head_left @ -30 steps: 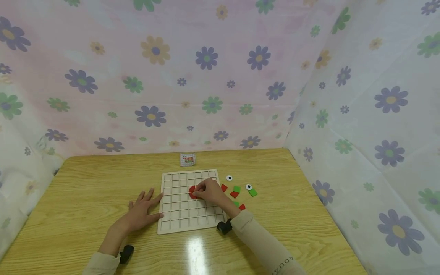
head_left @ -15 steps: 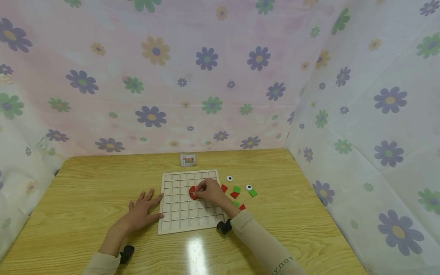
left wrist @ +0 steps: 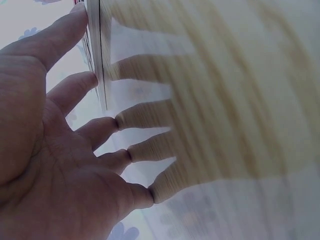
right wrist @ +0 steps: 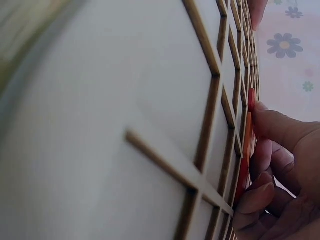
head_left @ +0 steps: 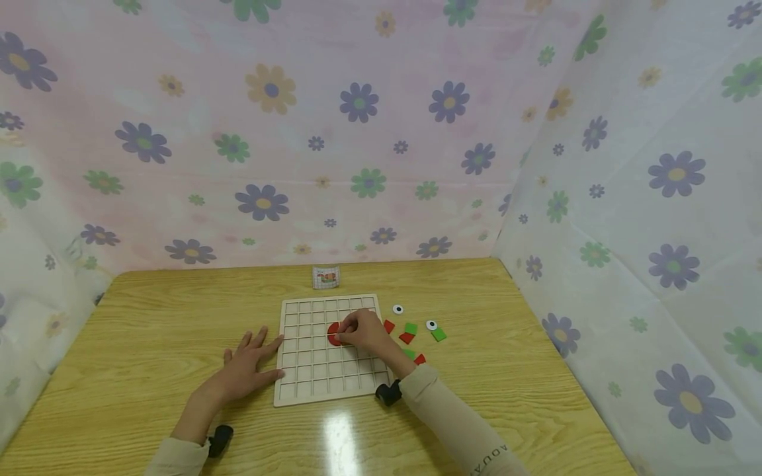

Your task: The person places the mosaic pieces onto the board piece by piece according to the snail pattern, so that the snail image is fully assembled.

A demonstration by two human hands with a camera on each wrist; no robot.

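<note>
A pale wooden grid board (head_left: pixel 302 370) lies on the table. My left hand (head_left: pixel 243 371) rests beside it with fingers spread, its thumb and index fingertip against the board's left edge; the left wrist view shows the same fingertips at the board's edge (left wrist: pixel 102 60). Over the board, my right hand (head_left: pixel 364 332) has its fingers curled, thumb and forefinger pinching at an orange tile (right wrist: pixel 247 132) set low in the grid. Red tiles (head_left: pixel 332 334) with rounded outer edges sit next to it in the squares. My right hand partly hides the tiles in the head view.
Right of the board lie loose red tiles (head_left: pixel 407 338), green tiles (head_left: pixel 438 334) and two round white eye pieces (head_left: pixel 397 309), one touching a green tile. A small picture card (head_left: pixel 325 277) lies behind the board. Flowered cloth (head_left: pixel 357 119) hangs around the table.
</note>
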